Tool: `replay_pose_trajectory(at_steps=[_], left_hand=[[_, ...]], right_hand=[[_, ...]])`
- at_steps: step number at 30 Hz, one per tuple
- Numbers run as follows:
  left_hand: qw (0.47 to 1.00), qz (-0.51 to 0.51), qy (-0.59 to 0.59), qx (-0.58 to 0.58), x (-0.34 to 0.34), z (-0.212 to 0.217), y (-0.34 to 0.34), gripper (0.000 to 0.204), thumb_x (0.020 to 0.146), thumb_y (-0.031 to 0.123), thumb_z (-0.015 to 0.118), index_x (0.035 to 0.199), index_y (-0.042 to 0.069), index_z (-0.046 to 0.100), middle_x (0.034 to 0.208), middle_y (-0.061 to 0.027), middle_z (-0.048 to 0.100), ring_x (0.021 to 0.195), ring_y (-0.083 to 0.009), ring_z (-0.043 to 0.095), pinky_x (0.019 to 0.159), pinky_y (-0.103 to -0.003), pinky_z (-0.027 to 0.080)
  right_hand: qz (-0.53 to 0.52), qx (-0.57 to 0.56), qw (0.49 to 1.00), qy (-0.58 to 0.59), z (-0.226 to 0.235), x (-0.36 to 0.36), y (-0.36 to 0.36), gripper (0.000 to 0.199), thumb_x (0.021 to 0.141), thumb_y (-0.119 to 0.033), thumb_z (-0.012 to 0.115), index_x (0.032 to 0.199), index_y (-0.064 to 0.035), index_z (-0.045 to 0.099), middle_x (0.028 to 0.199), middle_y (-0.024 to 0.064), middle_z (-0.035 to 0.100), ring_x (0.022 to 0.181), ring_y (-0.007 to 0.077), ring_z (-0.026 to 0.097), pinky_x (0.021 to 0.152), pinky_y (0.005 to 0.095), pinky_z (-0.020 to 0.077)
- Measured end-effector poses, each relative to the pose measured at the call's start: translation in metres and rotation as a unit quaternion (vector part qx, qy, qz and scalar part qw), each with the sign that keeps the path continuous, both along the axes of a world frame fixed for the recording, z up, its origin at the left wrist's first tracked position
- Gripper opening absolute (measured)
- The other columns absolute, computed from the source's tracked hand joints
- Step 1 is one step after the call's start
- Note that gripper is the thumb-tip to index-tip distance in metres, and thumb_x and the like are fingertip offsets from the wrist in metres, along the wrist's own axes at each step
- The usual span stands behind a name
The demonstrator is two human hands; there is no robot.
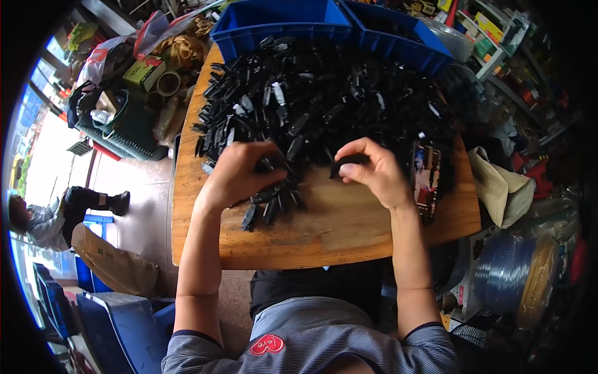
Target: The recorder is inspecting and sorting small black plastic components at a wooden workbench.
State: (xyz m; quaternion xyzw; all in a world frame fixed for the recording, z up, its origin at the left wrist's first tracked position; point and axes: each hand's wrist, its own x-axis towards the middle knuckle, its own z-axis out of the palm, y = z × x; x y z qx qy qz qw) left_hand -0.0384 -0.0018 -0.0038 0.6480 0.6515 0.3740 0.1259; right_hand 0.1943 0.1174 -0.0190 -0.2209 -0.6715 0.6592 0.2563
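A large heap of small, elongated black plastic parts [324, 106], some with shiny faces, covers the far half of the wooden table [336, 240]. At the heap's near left edge, my left hand [240, 173] curls its fingers and thumb around black parts; heap and grip partly merge there. Below that hand lies a small cluster of the same parts [271, 206]. Over the bare wood, my right hand [380, 174] pinches one small black plastic part [349, 164] between thumb and fingers. Its exact shape is partly hidden. The hands are apart.
Two blue plastic bins [280, 34] stand behind the heap. A phone with a lit screen [426, 177] lies at the table's right. Wrapped spools [511, 274] sit on the right, a dark green basket [131, 128] on the left. Another person [56, 215] is at far left.
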Motion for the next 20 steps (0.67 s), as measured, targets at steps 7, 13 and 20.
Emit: replay_pose_trajectory(at_steps=[7, 13, 20], left_hand=[[0.976, -0.146, 0.157, -0.044, 0.030, -0.016, -0.010, 0.027, 0.069, 0.016, 0.069, 0.095, 0.010, 0.064, 0.080, -0.0086, 0.063, 0.076, -0.0279, 0.061, 0.065, -0.037, 0.048], [0.961, -0.163, 0.215, -0.055, 0.057, -0.029, -0.011, 0.024, 0.062, 0.011, 0.066, 0.086, 0.015, 0.062, 0.086, -0.0059, 0.053, 0.085, -0.0233, 0.055, 0.070, -0.034, 0.046], [0.968, -0.214, 0.125, -0.042, 0.052, -0.032, -0.007, 0.026, 0.064, 0.011, 0.066, 0.090, 0.014, 0.061, 0.091, -0.0062, 0.051, 0.092, -0.0244, 0.052, 0.079, -0.036, 0.044]], right_hand=[[0.003, 0.196, 0.974, -0.115, -0.009, -0.014, -0.012, 0.014, 0.083, -0.012, 0.063, 0.092, -0.0027, 0.058, 0.078, 0.0028, 0.061, 0.063, 0.0073, 0.058, 0.055, 0.0216, 0.0463], [0.050, -0.027, 0.998, -0.027, -0.007, -0.013, -0.011, 0.017, 0.090, -0.015, 0.054, 0.100, -0.0025, 0.047, 0.083, 0.0099, 0.060, 0.056, 0.0044, 0.050, 0.049, 0.0174, 0.0390], [0.061, -0.170, 0.980, 0.086, -0.012, -0.008, -0.002, 0.024, 0.087, -0.023, 0.061, 0.099, -0.0062, 0.048, 0.089, 0.0116, 0.059, 0.064, 0.0028, 0.046, 0.054, 0.0157, 0.0355]])
